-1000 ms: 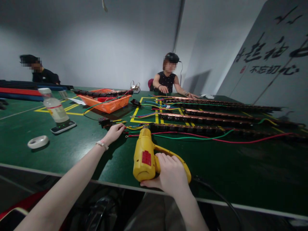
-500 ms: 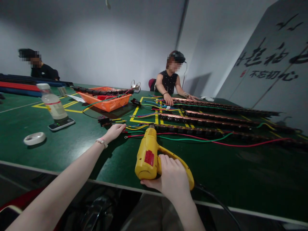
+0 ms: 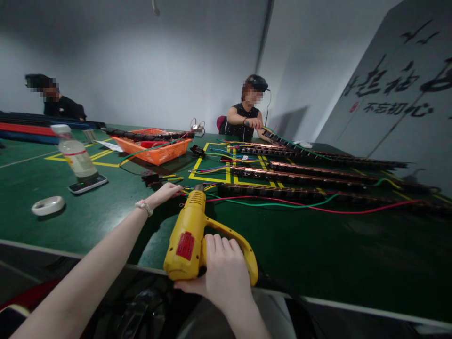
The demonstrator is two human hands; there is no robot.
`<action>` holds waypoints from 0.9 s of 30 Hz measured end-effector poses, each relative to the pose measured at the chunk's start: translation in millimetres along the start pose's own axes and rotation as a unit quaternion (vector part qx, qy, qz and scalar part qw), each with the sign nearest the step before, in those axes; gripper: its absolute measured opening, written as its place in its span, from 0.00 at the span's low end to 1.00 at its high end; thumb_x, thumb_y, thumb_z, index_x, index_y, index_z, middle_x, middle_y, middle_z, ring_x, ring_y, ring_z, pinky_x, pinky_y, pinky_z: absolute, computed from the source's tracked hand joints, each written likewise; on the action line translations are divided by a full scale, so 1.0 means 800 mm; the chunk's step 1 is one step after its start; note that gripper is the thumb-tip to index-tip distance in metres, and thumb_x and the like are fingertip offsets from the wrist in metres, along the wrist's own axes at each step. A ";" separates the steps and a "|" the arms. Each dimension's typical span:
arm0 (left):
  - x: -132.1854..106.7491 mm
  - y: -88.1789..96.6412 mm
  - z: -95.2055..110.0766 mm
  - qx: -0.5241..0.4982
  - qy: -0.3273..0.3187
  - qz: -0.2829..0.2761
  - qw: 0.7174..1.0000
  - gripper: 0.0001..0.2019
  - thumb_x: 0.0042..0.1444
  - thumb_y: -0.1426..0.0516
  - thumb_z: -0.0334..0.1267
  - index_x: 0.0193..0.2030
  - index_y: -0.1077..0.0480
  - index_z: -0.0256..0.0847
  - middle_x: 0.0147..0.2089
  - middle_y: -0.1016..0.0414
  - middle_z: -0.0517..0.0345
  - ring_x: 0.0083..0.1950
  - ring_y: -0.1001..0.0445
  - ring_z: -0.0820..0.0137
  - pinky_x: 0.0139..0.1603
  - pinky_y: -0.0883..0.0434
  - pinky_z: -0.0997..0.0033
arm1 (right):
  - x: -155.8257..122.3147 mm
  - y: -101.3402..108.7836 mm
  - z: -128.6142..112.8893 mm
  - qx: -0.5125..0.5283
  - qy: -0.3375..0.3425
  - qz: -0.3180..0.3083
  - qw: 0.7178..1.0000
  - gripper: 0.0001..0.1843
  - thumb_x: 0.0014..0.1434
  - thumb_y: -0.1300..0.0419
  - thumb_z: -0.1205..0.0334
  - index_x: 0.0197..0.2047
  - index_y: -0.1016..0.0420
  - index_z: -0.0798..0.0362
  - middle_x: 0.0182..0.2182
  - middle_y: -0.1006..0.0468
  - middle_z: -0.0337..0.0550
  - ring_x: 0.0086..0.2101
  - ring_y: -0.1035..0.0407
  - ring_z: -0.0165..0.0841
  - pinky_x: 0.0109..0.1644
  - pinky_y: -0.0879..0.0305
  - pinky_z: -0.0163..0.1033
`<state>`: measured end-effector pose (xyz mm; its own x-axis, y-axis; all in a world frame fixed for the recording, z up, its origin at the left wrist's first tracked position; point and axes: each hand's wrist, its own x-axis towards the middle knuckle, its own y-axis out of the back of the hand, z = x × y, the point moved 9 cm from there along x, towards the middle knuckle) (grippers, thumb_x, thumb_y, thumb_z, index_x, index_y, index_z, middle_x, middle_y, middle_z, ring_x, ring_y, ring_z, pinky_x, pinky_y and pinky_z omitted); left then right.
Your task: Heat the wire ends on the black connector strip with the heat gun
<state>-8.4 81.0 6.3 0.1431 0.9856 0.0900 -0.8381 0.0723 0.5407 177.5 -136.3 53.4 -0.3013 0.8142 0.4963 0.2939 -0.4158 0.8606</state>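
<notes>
Heat gun (image 3: 187,230): yellow, at the near edge of the green table (image 3: 318,245), nozzle towards the wire ends (image 3: 187,192).
Right hand (image 3: 226,275): closed round its loop handle.
Left hand (image 3: 165,192): fingers curled down at the wire ends; grip unclear.
Handling: likely rigid and nose-heavy; hold by the handle, never the nozzle.

The big green table (image 3: 318,254) has yellow tape lines (image 3: 208,178) stuck on it. A white tape roll (image 3: 48,205) lies on the left, near a phone (image 3: 87,184). An orange basket (image 3: 155,149) sits farther back. Long dark strips (image 3: 300,179) lie side by side on the right. A red wire (image 3: 353,210) and a green wire (image 3: 275,204) run along the nearest strip. A yellow heat gun (image 3: 187,235) rests at the near edge.
</notes>
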 end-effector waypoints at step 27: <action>0.012 0.007 -0.011 0.058 -0.072 0.097 0.991 0.17 0.48 0.45 0.44 0.42 0.31 0.36 0.42 0.26 0.52 0.38 0.28 0.66 0.42 0.31 0.65 | -0.006 0.004 0.023 0.029 0.055 -0.003 0.998 0.47 0.30 0.42 0.21 0.39 0.31 0.55 0.33 0.26 0.41 0.33 0.32 0.38 0.41 0.42 0.44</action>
<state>-16.6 92.0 2.5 0.0661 0.9468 0.3150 -0.7917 -0.1423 0.5941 196.3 -134.1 52.0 -0.4003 0.7651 0.5043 0.3435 -0.3849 0.8566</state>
